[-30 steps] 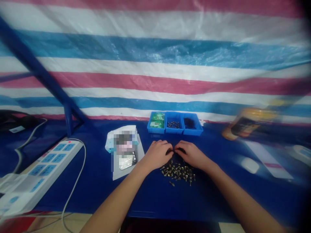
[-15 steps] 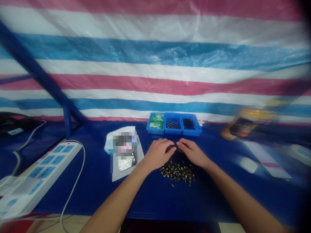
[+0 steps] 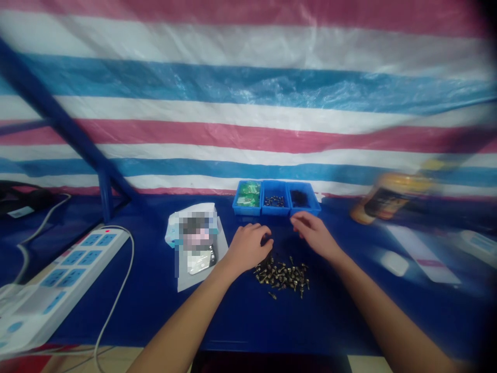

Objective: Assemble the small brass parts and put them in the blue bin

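Note:
My left hand (image 3: 249, 247) hovers at the upper left of a heap of small brass-coloured metal pieces (image 3: 285, 277). Its fingers are curled toward the thumb, and whatever they hold is too small or hidden to name. My right hand (image 3: 315, 234) is apart from it, just in front of the right blue bin (image 3: 316, 211). The fingertips there are drawn together in a pinch; I cannot make out what is in them. Dark, fine pieces (image 3: 298, 198) fill that bin. The middle blue bin (image 3: 275, 211) holds small metal parts, and the left blue bin (image 3: 247, 211) green-and-white pieces.
A white power strip (image 3: 73, 280) with a cable lies at left. Near it are a tissue pack (image 3: 171, 233) and a phone (image 3: 202, 261) on white paper. A yellow-lidded jar (image 3: 382, 199) and a white rounded object (image 3: 394, 263) stand right. Striped sheeting (image 3: 248, 114) hangs behind.
My right hand has moved away from my left hand, rightward and up toward the right blue bin. My left hand has dropped slightly and stays beside the heap.

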A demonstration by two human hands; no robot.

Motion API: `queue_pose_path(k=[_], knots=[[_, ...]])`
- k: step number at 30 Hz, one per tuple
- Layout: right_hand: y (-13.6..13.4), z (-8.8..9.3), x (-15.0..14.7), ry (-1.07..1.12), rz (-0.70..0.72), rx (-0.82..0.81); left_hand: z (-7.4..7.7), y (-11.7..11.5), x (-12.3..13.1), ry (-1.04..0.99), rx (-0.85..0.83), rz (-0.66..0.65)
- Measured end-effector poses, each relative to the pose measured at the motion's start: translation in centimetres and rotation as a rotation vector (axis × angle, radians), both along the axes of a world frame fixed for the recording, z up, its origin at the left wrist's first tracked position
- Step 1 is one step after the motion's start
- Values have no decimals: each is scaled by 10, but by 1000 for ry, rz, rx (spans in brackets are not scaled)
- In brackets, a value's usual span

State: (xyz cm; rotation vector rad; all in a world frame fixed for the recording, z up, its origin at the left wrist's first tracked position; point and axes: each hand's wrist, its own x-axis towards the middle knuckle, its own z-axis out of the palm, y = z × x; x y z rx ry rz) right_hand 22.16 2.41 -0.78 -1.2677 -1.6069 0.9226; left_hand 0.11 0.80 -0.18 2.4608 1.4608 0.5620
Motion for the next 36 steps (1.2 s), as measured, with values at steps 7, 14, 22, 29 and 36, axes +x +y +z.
queue_pose_path(k=[7, 14, 22, 29, 36], knots=[[-11, 5, 2, -554, 320, 70, 1, -2, 0, 40, -19, -19], [-7, -3, -1, -642, 299, 140, -1, -1, 1, 39, -35, -25], [-4, -9, 0, -649, 220, 154, -1, -2, 3, 42, -37, -34], [-6, -6, -5, -522, 155, 178, -2, -1, 1, 61, -19, -46], [-4, -5, -4, -281, 103, 179, -5, 0, 1, 72, 7, -57]])
